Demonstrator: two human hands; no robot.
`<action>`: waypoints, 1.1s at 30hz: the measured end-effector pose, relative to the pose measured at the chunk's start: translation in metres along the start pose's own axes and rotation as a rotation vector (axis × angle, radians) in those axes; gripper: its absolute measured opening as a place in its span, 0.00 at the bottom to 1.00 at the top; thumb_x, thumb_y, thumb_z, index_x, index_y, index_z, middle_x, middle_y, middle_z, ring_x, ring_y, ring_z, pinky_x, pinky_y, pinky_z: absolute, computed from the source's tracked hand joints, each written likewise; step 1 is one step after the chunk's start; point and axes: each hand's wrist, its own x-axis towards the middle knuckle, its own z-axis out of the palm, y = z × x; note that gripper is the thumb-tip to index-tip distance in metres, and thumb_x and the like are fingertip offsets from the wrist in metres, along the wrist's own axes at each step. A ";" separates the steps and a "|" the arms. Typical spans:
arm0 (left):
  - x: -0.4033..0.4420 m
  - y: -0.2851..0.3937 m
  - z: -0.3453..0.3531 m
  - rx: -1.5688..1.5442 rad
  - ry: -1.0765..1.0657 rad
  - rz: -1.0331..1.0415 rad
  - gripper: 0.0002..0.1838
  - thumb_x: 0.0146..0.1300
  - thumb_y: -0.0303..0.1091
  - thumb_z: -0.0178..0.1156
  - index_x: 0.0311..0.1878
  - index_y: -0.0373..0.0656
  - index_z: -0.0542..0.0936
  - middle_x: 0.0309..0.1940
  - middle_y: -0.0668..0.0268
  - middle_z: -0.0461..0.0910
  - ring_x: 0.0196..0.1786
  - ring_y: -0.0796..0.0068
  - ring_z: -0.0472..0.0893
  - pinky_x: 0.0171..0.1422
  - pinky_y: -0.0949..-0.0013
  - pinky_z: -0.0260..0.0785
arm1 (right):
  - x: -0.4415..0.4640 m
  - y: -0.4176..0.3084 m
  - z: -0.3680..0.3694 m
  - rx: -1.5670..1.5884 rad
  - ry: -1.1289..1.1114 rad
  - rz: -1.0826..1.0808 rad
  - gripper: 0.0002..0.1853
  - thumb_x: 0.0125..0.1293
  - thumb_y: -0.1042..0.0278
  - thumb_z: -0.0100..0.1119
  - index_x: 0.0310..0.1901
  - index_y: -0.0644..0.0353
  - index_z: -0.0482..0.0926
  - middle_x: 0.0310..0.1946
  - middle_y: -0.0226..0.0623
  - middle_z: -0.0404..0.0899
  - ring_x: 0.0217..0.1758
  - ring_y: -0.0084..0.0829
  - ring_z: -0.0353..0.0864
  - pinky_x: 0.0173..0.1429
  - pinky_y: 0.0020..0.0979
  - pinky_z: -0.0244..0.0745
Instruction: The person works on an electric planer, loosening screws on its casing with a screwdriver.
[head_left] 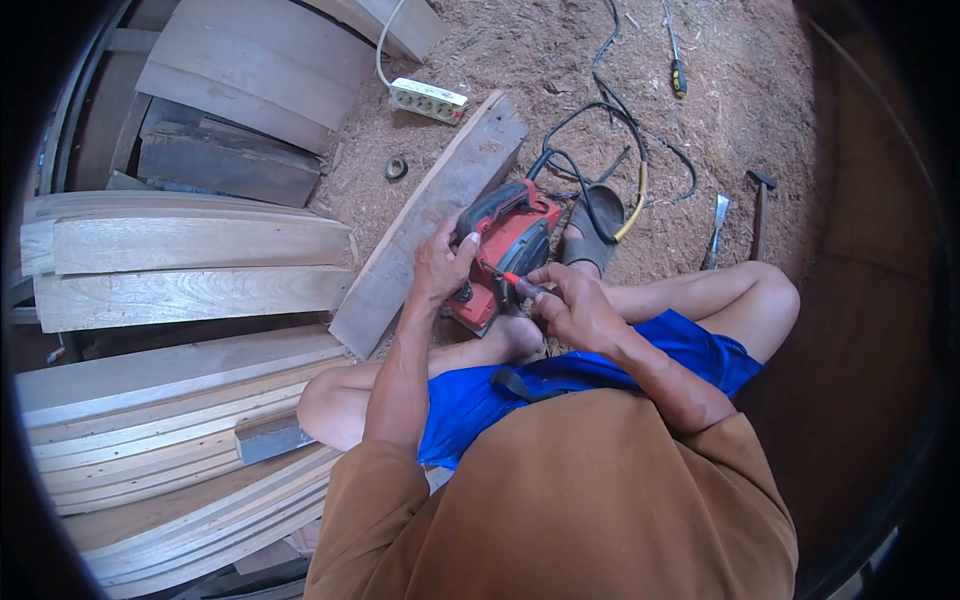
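A red and black electric planer (506, 243) lies tilted on its side near my feet, partly against a wooden plank. My left hand (443, 264) is closed on the planer near its black handle, thumb on the red body. Between the fingers of my right hand (580, 308) is a screwdriver (524, 286) with a red and clear handle. Its shaft points at the planer's side, and the tip meets or is very near the red housing. Exactly what the tip touches is too small to tell.
Wood shavings cover the ground. A plank (425, 225) lies left of the planer, near a power strip (428, 99) and a tape roll (397, 168). Stacked boards (200, 245) fill the left. A yellow-black screwdriver (679, 78), chisel (716, 232), hammer (760, 215) and sandal (597, 215) lie right.
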 end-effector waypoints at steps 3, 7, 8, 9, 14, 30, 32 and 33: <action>0.001 0.002 -0.004 0.013 -0.066 -0.035 0.28 0.74 0.46 0.61 0.74 0.45 0.78 0.47 0.54 0.91 0.45 0.65 0.91 0.54 0.62 0.81 | -0.003 -0.007 0.003 -0.286 0.046 -0.107 0.18 0.70 0.72 0.59 0.59 0.64 0.80 0.40 0.57 0.89 0.41 0.56 0.90 0.45 0.52 0.83; 0.020 -0.004 0.018 -0.344 -0.030 -0.017 0.25 0.84 0.46 0.50 0.73 0.41 0.77 0.52 0.58 0.89 0.47 0.72 0.88 0.57 0.66 0.79 | -0.008 -0.014 0.016 -0.713 0.110 -0.296 0.18 0.64 0.71 0.62 0.56 0.61 0.80 0.35 0.55 0.87 0.38 0.56 0.90 0.41 0.54 0.83; 0.019 0.000 0.022 -0.377 -0.059 -0.075 0.25 0.86 0.46 0.47 0.73 0.40 0.77 0.53 0.58 0.88 0.47 0.73 0.87 0.57 0.67 0.79 | -0.010 -0.015 0.016 -0.716 0.092 -0.309 0.19 0.62 0.71 0.63 0.56 0.60 0.80 0.34 0.53 0.86 0.37 0.56 0.90 0.40 0.54 0.83; 0.020 0.007 0.024 -0.408 -0.088 -0.129 0.26 0.87 0.47 0.44 0.73 0.39 0.77 0.53 0.59 0.87 0.46 0.74 0.86 0.57 0.68 0.78 | -0.010 -0.015 0.016 -0.720 0.079 -0.324 0.21 0.60 0.71 0.63 0.57 0.60 0.81 0.33 0.52 0.86 0.37 0.55 0.90 0.39 0.54 0.83; 0.016 0.007 0.030 -0.527 -0.057 -0.088 0.29 0.88 0.51 0.42 0.74 0.38 0.74 0.49 0.62 0.85 0.43 0.77 0.83 0.54 0.68 0.78 | -0.006 -0.021 0.007 -0.588 0.033 -0.269 0.18 0.63 0.71 0.62 0.55 0.61 0.83 0.37 0.55 0.88 0.39 0.56 0.90 0.40 0.55 0.82; 0.015 0.005 0.034 -0.552 -0.049 -0.116 0.28 0.88 0.51 0.42 0.74 0.38 0.75 0.48 0.63 0.85 0.42 0.78 0.82 0.50 0.71 0.76 | -0.003 -0.028 -0.003 -0.764 -0.065 -0.331 0.20 0.61 0.71 0.63 0.56 0.64 0.79 0.38 0.57 0.87 0.41 0.57 0.91 0.45 0.54 0.84; 0.015 0.005 0.035 -0.571 -0.048 -0.123 0.28 0.88 0.51 0.43 0.74 0.38 0.75 0.48 0.64 0.85 0.41 0.78 0.82 0.50 0.71 0.76 | 0.000 -0.029 -0.002 -0.736 -0.069 -0.315 0.20 0.60 0.71 0.63 0.55 0.64 0.80 0.38 0.57 0.87 0.40 0.57 0.91 0.45 0.55 0.84; 0.015 0.004 0.035 -0.580 -0.050 -0.127 0.28 0.88 0.51 0.43 0.74 0.38 0.75 0.48 0.64 0.85 0.41 0.78 0.82 0.49 0.71 0.76 | 0.002 -0.026 -0.001 -0.707 -0.064 -0.305 0.19 0.61 0.71 0.62 0.55 0.64 0.80 0.38 0.57 0.87 0.40 0.58 0.91 0.44 0.55 0.84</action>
